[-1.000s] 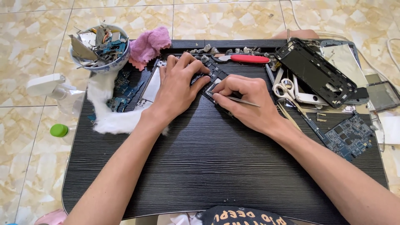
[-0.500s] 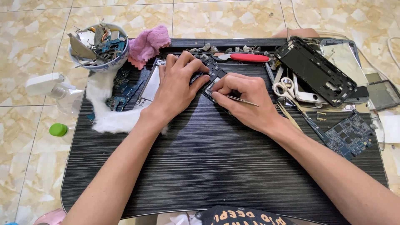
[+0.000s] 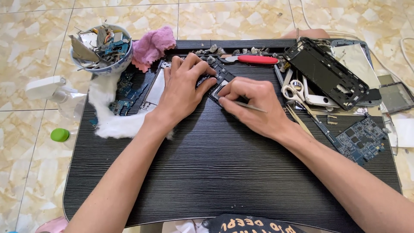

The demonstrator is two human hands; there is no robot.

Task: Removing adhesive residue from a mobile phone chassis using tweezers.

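Centrally on the dark table [image 3: 224, 181], a small black circuit board [image 3: 219, 82] lies between both hands. Left hand [image 3: 183, 88] presses flat over its left part, fingers spread, grasping nothing. Right hand [image 3: 252, 105] is clenched around a thin metal tool [image 3: 250, 106] (held like a pen), its tip hidden at the board's near edge. Scissors [image 3: 295, 90] lie just right.

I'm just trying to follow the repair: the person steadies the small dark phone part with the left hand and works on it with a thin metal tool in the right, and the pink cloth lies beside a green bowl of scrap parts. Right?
Nearly. The head view shows the crumpled pink cloth beside a white bowl with blue pattern, not a green one. The rest holds: the left hand steadies the small dark phone part and the right hand holds the thin metal tool.
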